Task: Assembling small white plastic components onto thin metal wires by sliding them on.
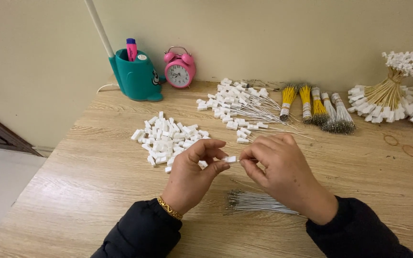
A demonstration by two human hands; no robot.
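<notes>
Black sleeves frame the bottom of my view, and from them both of my hands rise over the wooden table (87,191). My left hand (192,174), a gold bracelet (169,208) at its wrist, pinches a small white connector (231,159) between thumb and forefinger. My right hand (283,174) is closed in a pinch just beside that connector; I cannot tell whether it holds a wire there.

Just below the hands lies a loose bundle of thin white wires (259,202), near my right wrist. Behind my left hand sits a heap of loose white connectors (168,138), almost touching the fingers. Farther back is a spread of finished wires with connectors (237,105), then banded bundles of yellow and white wires (316,107), and at the far right, fanned yellow bundles with white ends (393,95).

Bare wood stretches to my left up to the table's edge, beyond which the floor shows. Against the cream wall stand a teal pen holder (137,76) and a pink alarm clock (179,69).
</notes>
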